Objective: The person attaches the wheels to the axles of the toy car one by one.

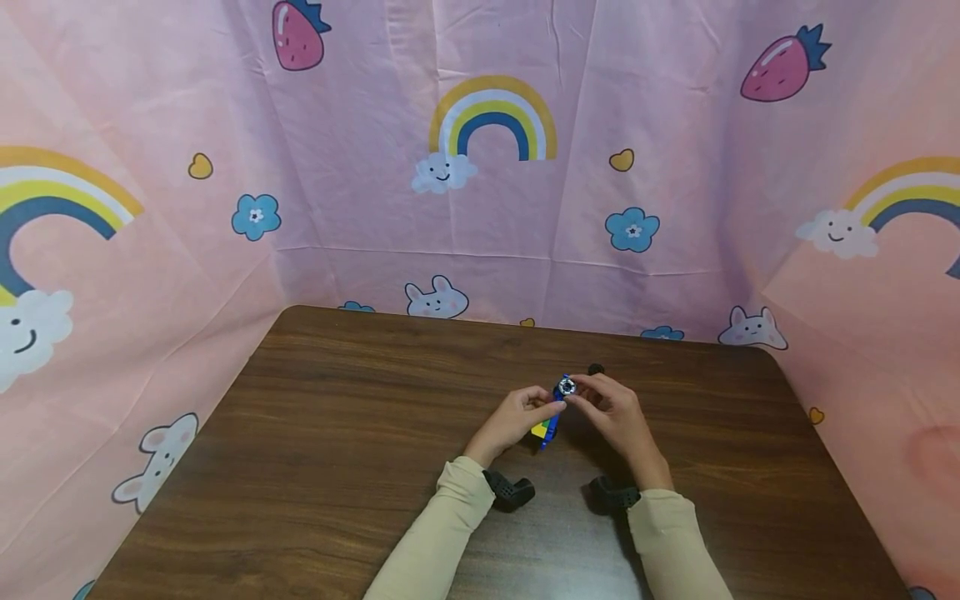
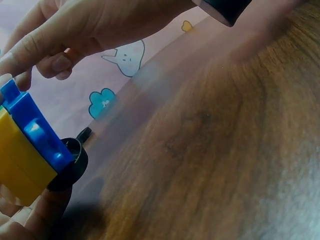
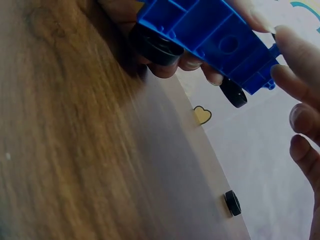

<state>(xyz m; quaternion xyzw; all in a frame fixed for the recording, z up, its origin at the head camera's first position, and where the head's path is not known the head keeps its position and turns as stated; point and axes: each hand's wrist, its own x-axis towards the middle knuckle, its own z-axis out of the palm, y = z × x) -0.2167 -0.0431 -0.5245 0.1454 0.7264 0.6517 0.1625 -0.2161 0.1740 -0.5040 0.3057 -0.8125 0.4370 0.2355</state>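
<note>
A toy car (image 1: 551, 423) with a blue chassis (image 3: 215, 37) and a yellow block body (image 2: 22, 157) is held up over the table. My left hand (image 1: 515, 419) grips it, fingers wrapped around its side and thumb along the chassis. Black wheels sit on the chassis, one of them a black wheel (image 3: 156, 46) near the left fingers. At the car's far end, a wheel with a silver hub (image 1: 567, 386) faces up. My right hand (image 1: 618, 417) pinches this wheel between thumb and forefinger, its other fingers loosely bent.
One loose black wheel (image 1: 596, 368) stands on the brown wooden table (image 1: 360, 433), just beyond the right hand. Patterned pink cloth (image 1: 510, 208) hangs behind the table and along both sides. Each wrist wears a black camera (image 1: 512, 492).
</note>
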